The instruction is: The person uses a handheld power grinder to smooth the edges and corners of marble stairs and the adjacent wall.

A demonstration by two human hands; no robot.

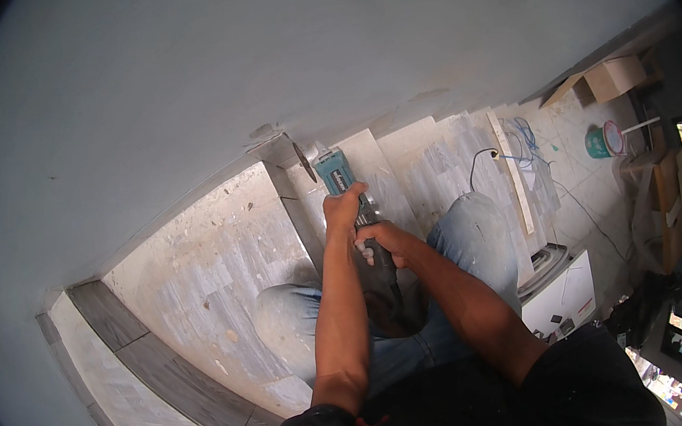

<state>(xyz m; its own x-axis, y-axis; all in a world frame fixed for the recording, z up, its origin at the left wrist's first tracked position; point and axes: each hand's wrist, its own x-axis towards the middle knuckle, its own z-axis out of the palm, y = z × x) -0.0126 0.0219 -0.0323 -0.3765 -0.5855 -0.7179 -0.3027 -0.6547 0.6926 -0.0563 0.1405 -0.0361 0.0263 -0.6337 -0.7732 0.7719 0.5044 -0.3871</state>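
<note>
Both my hands are closed around a teal and black angle grinder. My left hand wraps the body just behind the teal head. Farther back, my right hand grips the black rear part of the tool. The thin cutting disc shows nearly edge-on at the left of the head. Its upper edge lies at the corner of a step, close to the chipped foot of the grey wall; whether it touches, I cannot tell. Under the tool are my bent knees in dusty jeans.
Tiled stair steps with dark wood-look edges run along the wall, dusty and specked with debris. To the right lie a long pale strip, a blue cable, a white panel, a teal bucket and a cardboard box.
</note>
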